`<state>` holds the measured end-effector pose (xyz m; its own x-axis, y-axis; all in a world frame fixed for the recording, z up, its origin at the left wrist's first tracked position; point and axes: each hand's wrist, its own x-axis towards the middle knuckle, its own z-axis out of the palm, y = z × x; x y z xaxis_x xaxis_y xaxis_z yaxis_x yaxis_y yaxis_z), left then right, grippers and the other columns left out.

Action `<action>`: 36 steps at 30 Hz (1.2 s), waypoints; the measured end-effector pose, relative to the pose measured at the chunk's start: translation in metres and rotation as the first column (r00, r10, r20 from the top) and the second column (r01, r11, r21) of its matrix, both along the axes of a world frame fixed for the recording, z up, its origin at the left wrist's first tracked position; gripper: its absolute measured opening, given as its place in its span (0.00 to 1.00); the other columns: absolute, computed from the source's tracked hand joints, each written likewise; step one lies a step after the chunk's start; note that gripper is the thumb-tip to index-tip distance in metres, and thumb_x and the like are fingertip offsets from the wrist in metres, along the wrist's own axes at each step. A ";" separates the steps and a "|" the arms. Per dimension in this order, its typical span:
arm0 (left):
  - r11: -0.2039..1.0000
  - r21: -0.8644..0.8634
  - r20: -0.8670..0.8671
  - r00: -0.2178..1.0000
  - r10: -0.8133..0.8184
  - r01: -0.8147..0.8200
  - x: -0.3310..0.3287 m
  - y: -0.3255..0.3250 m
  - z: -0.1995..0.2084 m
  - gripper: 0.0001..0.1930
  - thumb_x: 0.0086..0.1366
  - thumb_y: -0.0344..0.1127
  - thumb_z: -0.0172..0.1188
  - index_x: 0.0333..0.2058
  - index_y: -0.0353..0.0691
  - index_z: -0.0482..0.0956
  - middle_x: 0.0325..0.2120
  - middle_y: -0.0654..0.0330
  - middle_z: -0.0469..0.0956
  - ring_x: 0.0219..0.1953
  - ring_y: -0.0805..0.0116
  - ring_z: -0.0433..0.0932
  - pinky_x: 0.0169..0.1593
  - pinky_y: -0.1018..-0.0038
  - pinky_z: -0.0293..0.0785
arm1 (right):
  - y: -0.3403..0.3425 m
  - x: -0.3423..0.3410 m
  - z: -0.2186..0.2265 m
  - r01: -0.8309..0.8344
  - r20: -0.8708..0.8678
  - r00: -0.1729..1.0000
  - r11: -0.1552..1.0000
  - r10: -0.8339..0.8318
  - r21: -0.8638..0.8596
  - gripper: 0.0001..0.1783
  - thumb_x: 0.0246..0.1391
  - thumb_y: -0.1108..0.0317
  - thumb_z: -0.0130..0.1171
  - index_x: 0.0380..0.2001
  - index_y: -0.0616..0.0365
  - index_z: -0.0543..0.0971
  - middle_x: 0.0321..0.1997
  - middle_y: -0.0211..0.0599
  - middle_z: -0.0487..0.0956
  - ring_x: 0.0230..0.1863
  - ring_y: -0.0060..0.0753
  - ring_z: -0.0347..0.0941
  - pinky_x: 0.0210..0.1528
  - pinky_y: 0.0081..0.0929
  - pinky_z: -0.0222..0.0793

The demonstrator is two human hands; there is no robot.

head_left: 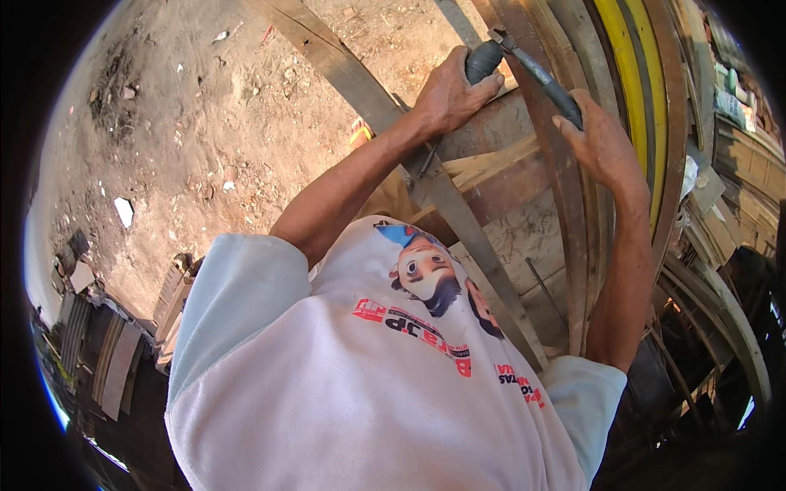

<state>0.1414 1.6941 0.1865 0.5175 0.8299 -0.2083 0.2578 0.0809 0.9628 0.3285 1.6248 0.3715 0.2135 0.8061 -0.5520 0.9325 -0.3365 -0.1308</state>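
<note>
Near the top of the view, my left hand (449, 96) is closed round a thick, rounded dark grey grip (484, 62). My right hand (604, 141) grasps the dark handle of a metal-shafted hand tool (536, 74), which slants up and left. Its metal end comes close to the grey grip; whether the two are joined I cannot tell. Beneath the tool runs a long, curved brown wooden board (550, 135), reaching down past my right forearm. Both forearms are stretched forward over the wood.
A long wooden plank (348, 69) crosses diagonally under my left forearm. Bent strips, one yellow (629, 74), stand along the right. Stacked boards (749, 176) lie farther right. Littered bare ground (188, 123) spreads to the left, with scrap wood (119, 360) at lower left.
</note>
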 end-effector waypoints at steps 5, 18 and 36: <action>0.858 -0.509 0.352 0.927 0.133 0.070 -0.001 -0.007 0.017 0.26 0.66 0.54 0.66 0.44 0.34 0.74 0.29 0.61 0.77 0.23 0.78 0.74 0.26 0.78 0.69 | -0.119 -0.042 -0.046 0.504 -0.234 0.862 0.814 -0.450 0.289 0.21 0.63 0.56 0.65 0.46 0.64 0.74 0.29 0.42 0.75 0.32 0.41 0.74 0.41 0.40 0.71; 0.990 0.107 0.124 0.989 0.077 -0.090 -0.009 -0.023 0.045 0.27 0.67 0.57 0.66 0.41 0.34 0.75 0.27 0.58 0.78 0.27 0.71 0.76 0.32 0.69 0.75 | -0.274 -0.153 -0.098 0.814 -0.332 0.574 0.565 -0.748 0.136 0.37 0.42 0.56 0.83 0.43 0.61 0.67 0.27 0.53 0.78 0.29 0.58 0.78 0.33 0.47 0.72; 0.942 0.149 0.254 0.932 0.258 -0.301 -0.035 -0.047 0.089 0.21 0.65 0.47 0.70 0.45 0.39 0.74 0.27 0.59 0.76 0.28 0.67 0.76 0.32 0.68 0.74 | -0.295 -0.123 -0.063 0.935 -0.932 0.165 0.353 -0.323 0.043 0.25 0.63 0.65 0.55 0.61 0.63 0.71 0.42 0.46 0.79 0.35 0.35 0.80 0.30 0.25 0.76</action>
